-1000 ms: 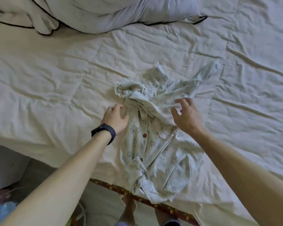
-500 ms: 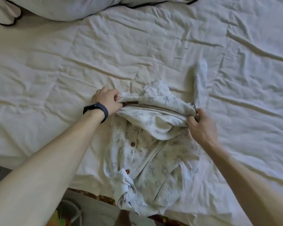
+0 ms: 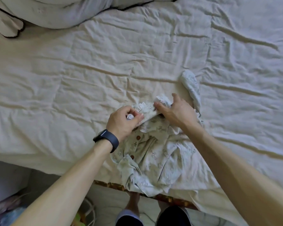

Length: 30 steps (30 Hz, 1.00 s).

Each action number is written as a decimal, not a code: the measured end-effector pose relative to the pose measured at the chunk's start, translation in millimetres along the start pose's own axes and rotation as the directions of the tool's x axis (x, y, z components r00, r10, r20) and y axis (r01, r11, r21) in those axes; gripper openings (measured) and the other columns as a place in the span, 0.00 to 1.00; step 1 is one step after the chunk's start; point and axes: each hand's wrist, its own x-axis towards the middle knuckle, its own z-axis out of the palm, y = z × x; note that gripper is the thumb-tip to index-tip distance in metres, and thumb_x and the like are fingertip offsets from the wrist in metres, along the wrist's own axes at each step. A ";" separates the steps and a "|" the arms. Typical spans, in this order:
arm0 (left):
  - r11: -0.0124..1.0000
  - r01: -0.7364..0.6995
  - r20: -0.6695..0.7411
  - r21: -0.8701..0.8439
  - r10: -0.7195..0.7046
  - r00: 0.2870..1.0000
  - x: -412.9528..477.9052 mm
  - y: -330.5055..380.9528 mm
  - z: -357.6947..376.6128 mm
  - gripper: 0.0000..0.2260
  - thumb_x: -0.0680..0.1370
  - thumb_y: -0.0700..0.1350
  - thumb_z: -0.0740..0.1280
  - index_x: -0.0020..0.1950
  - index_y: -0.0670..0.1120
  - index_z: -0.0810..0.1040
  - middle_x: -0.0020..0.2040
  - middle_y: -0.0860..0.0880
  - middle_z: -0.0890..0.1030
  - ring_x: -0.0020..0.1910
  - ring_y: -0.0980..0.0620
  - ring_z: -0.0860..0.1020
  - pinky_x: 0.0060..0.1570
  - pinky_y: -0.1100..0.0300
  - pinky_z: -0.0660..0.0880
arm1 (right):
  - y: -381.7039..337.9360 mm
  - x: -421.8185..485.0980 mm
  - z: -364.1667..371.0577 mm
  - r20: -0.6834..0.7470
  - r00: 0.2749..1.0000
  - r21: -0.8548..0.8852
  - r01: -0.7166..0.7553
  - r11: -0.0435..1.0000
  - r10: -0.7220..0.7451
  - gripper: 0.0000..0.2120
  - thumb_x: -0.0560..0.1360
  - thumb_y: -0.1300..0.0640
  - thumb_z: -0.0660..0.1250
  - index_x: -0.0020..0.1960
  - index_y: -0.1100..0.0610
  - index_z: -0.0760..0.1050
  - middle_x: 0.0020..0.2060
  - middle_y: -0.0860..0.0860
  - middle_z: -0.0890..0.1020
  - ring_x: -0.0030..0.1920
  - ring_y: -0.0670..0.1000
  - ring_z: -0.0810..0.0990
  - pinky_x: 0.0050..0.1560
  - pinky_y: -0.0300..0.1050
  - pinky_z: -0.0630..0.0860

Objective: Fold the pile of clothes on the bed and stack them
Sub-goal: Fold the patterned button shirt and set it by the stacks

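Bedsheet (image 3: 88,75); curled fingers (image 3: 137,117) on shirt (image 3: 162,160)

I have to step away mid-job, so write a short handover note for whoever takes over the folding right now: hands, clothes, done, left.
The left hand pinches the frilled top edge of the shirt.
The right hand grips the bunched top of it, close beside the left.
The shirt lies crumpled, buttons showing, at the near edge of the bed; one sleeve stretches away, and the hem hangs over the edge.
Done: no fold finished, no stack in view.
Left: flatten it, fold it, start the stack.
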 end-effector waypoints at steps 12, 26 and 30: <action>0.986 -0.053 0.035 0.159 0.048 0.998 -58.9 34.9 -126.6 0.09 0.75 0.57 0.72 0.52 0.60 0.77 0.48 0.54 0.79 0.47 0.53 0.78 0.40 0.61 0.71 | -11.7 -156.4 -113.1 -0.366 0.921 0.578 0.112 0.809 0.134 0.07 0.81 0.49 0.62 0.46 0.45 0.77 0.41 0.51 0.84 0.36 0.47 0.85 0.34 0.43 0.73; 0.834 -0.478 -0.293 -0.275 0.401 0.868 -197.5 330.5 -376.7 0.07 0.82 0.47 0.67 0.43 0.53 0.76 0.41 0.52 0.80 0.34 0.58 0.77 0.30 0.67 0.75 | -113.7 -398.6 -355.8 -0.619 0.785 0.687 0.532 0.496 0.016 0.07 0.83 0.52 0.64 0.47 0.50 0.76 0.50 0.53 0.81 0.51 0.54 0.82 0.44 0.48 0.83; 0.696 -0.261 0.000 -0.669 0.351 0.936 -241.6 364.6 -371.6 0.04 0.83 0.41 0.63 0.51 0.47 0.77 0.41 0.48 0.81 0.39 0.49 0.80 0.39 0.53 0.78 | -97.1 -417.0 -371.2 -0.579 0.808 0.537 0.483 0.692 -0.114 0.06 0.83 0.58 0.62 0.54 0.52 0.77 0.46 0.51 0.80 0.44 0.49 0.80 0.32 0.36 0.77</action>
